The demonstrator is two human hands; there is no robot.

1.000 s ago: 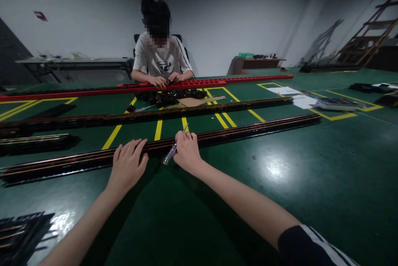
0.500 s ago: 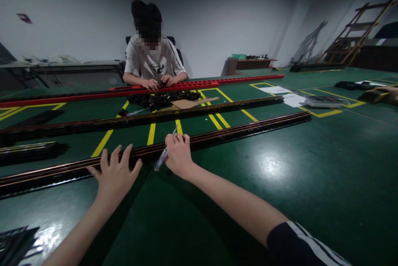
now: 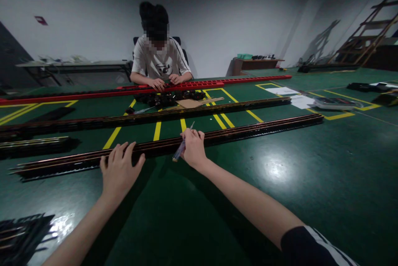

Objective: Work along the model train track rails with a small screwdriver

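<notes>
A long bundle of dark, glossy strips [image 3: 248, 131] with copper-coloured edges lies across the green table in front of me. My left hand [image 3: 120, 168] rests at the near side of this bundle, fingers bent over it and a little apart, holding nothing. To its right, my right hand [image 3: 193, 148] is closed around a screwdriver [image 3: 178, 152] with a clear handle. The handle sticks out toward me on the left of the hand, and the thin shaft points away past the knuckles, above the bundle. Where the tip ends is hard to make out.
Another long dark strip [image 3: 214, 110] lies farther back, beyond it a red slotted rail [image 3: 258, 79]. Across the table a person [image 3: 160, 59] works with both hands at the rail. Black parts [image 3: 158, 99], cardboard [image 3: 189, 103], papers [image 3: 301, 101] and short dark strips [image 3: 21, 237] lie around.
The view has turned slightly left, bringing the bundle's left end into sight. My left fingers have drawn closer together. My right hand still holds the screwdriver.
</notes>
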